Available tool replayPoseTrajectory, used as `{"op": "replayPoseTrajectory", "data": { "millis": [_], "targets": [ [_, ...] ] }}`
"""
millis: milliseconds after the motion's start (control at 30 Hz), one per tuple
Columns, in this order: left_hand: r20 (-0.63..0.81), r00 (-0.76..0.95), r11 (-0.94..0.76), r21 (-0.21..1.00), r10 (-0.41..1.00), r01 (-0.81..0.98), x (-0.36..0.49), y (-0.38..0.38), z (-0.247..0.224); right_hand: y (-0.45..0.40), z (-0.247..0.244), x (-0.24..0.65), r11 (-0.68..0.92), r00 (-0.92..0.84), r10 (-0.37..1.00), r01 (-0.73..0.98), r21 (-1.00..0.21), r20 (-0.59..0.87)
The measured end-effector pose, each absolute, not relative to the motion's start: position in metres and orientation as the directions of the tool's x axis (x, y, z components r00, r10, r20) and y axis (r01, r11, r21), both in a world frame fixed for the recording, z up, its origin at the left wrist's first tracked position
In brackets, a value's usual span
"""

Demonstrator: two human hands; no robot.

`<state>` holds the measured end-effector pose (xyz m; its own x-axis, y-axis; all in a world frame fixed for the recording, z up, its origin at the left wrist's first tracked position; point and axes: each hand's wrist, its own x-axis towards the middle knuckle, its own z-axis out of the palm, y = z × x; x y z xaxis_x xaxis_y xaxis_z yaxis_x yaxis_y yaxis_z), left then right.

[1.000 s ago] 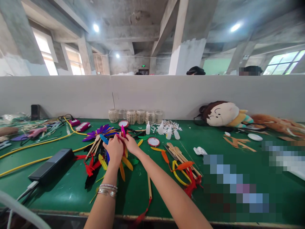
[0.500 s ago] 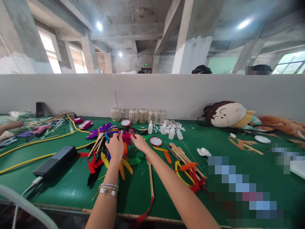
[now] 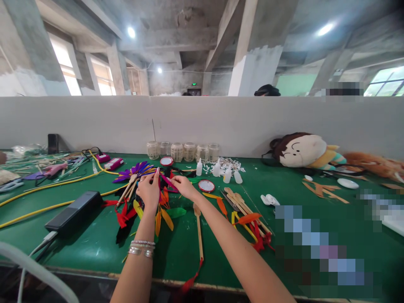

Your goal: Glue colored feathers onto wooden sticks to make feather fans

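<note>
My right hand (image 3: 183, 186) pinches a magenta feather (image 3: 169, 184) between thumb and fingertips. The feather reaches left to the fingers of my left hand (image 3: 149, 191), which is closed; what lies in its grip is mostly hidden. Both hands are above a pile of coloured feathers. Behind my left hand is a fan of purple feathers (image 3: 135, 170) with wooden sticks (image 3: 127, 193) below it. Red feathers (image 3: 124, 219), a yellow-orange feather (image 3: 167, 219) and a green feather (image 3: 177, 212) lie around my wrists. A wooden stick with a red ribbon (image 3: 200, 235) lies beside my right forearm.
Glass jars (image 3: 189, 151) line the white partition (image 3: 202, 122). Small white bottles (image 3: 227, 174) and a red-rimmed lid (image 3: 206, 185) stand nearer. More wooden sticks (image 3: 244, 206) lie right. A black power box (image 3: 74, 211), yellow cable (image 3: 38, 215) and plush doll (image 3: 301, 151) occupy the sides.
The magenta feather has turned from a broad view to a narrow strip between my hands. My left index finger now points upward. A co-worker's hand at the far left has mostly left view.
</note>
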<state>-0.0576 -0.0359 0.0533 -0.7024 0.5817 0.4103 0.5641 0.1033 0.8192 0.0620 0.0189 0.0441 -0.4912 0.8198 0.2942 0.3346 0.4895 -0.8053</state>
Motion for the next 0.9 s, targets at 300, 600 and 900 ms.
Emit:
{"op": "replayPoseTrajectory", "data": {
  "millis": [300,600,900],
  "targets": [
    [0.407,-0.541,-0.007,0.804,0.736,0.595,-0.055,-0.033,0.051,0.006,0.041,0.071,0.567,-0.519,0.784,0.377,-0.733,0.340],
    [0.506,-0.718,0.163,0.752,0.477,0.639,-0.058,-0.037,0.053,0.012,0.040,0.090,0.588,-0.471,0.800,0.489,-0.644,0.372],
    [0.539,-0.588,0.276,0.552,0.603,0.787,-0.053,-0.035,0.041,0.016,0.031,0.092,0.537,-0.527,0.800,0.416,-0.733,0.287]
  ]
}}
